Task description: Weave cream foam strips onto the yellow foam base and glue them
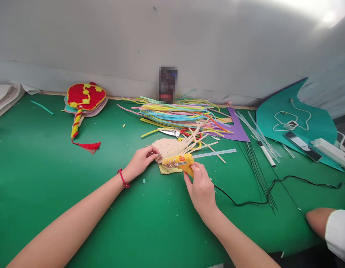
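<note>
My right hand (199, 186) is closed round a yellow glue gun (180, 161), whose nozzle points left onto a woven piece of cream strips (172, 147) lying on the green table (77, 178). A clear glue stick (217, 152) sticks out of the gun's back, to the right. My left hand (141, 160), with a red cord at the wrist, pinches the left edge of the woven piece right beside the nozzle. Loose strip ends fan out from the weave to the upper right.
Behind the weave lie a pile of coloured strips (178, 111), scissors (170, 132) and a purple sheet (238, 128). A red and yellow fan with a tassel (84, 98) lies at back left. The gun's black cord (273, 186) runs right. Another person's arm (325, 225) rests at lower right.
</note>
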A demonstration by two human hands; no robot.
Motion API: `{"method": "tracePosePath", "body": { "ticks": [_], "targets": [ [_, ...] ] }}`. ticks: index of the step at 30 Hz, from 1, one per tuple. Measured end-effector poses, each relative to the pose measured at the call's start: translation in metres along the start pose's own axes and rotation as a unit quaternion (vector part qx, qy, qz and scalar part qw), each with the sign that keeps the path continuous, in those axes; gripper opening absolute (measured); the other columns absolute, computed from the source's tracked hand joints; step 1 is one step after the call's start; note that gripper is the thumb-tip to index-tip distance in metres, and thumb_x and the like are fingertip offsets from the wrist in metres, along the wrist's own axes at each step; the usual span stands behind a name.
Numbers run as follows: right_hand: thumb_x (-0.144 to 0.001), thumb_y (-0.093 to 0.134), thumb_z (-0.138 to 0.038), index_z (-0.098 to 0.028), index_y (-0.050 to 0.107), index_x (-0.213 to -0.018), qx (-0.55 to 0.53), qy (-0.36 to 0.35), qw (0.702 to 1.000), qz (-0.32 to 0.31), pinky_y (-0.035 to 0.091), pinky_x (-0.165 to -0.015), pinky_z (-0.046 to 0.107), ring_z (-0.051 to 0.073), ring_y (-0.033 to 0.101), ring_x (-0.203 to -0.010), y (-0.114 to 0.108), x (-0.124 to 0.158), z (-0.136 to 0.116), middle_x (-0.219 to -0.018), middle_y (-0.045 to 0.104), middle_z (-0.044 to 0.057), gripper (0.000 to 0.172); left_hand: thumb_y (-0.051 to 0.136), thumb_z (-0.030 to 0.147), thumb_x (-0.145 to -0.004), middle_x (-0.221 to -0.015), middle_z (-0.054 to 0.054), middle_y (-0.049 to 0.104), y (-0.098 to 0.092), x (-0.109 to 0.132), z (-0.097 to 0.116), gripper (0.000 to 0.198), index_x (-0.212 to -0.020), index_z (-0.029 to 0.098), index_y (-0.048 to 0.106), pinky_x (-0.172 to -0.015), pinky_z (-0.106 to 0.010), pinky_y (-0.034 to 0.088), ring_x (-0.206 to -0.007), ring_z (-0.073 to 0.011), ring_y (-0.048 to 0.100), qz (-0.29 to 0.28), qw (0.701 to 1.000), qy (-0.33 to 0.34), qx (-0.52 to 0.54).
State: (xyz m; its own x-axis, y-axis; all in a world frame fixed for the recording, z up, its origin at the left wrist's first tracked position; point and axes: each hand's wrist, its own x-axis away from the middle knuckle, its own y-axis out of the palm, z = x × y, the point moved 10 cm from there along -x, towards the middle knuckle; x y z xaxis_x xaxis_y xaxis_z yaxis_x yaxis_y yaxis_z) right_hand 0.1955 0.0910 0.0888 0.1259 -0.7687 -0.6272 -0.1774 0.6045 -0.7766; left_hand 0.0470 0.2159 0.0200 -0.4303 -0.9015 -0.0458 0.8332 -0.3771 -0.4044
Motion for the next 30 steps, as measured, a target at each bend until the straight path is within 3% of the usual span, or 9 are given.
{"method": "tracePosePath", "body": {
  "ticks": [19, 30],
  "targets": [
    [-0.09, 0.042, -0.012, -0.016, 0.046, -0.109, -0.015, 0.011, 0.999, -0.028, 0.055, -0.068, 0.033, 0.023, 0.062, -0.087, 0.006, 0.002, 0.002, -0.096, 0.062, 0.013, 0.02, 0.052, 0.036, -0.083, -0.081, -0.001, 0.069, 0.001, 0.001, 0.001, 0.016, -0.081, 0.021, 0.059, -0.073, -0.029, 0.05, -0.076, -0.0174, 0.065, -0.004, 1.0, 0.002, -0.001],
    [-0.091, 0.041, -0.013, -0.017, 0.046, -0.108, 0.004, 0.024, 0.999, -0.037, 0.054, -0.062, 0.031, 0.022, 0.063, -0.085, -0.005, 0.01, 0.008, -0.097, 0.062, 0.012, 0.018, 0.053, 0.037, -0.082, -0.083, -0.001, 0.069, 0.002, 0.001, -0.001, 0.016, -0.08, 0.021, 0.058, -0.074, -0.029, 0.051, -0.078, -0.0182, 0.066, -0.009, 1.0, -0.005, 0.005]
  ]
}}
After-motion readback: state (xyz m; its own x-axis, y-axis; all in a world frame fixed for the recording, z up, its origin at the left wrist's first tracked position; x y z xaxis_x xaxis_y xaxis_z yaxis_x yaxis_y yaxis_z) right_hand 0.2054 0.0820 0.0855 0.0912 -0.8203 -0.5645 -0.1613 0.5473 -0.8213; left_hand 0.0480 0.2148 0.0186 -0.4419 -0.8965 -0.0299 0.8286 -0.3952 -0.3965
